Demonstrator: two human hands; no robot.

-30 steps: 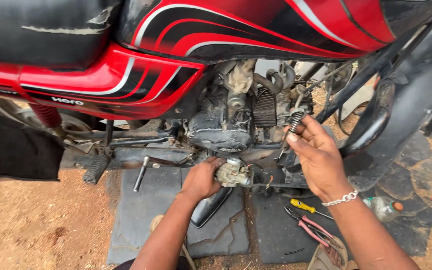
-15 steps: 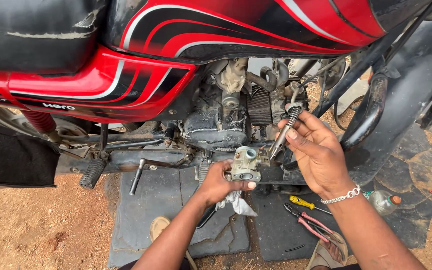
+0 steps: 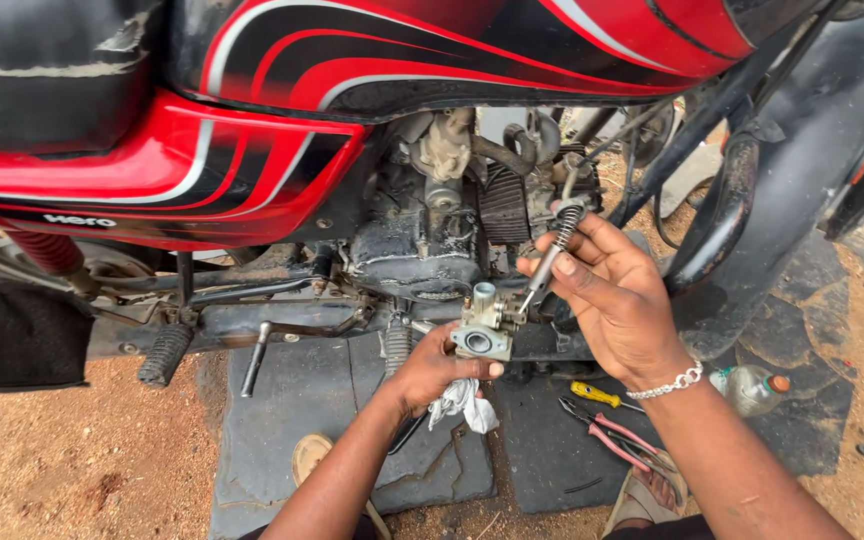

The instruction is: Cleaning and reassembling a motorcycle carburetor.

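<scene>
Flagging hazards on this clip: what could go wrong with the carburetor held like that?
1. The left hand grips the small grey metal carburetor in mid-air together with a white rag; a slip could drop it onto the dark mats or dirt.
2. The right hand pinches the thin spring-wound slide rod entering the carburetor at an angle; it may bind or bend.

Left hand (image 3: 439,368) grips a carburetor (image 3: 486,322); right hand (image 3: 614,295) holds its spring rod (image 3: 549,256).
</scene>
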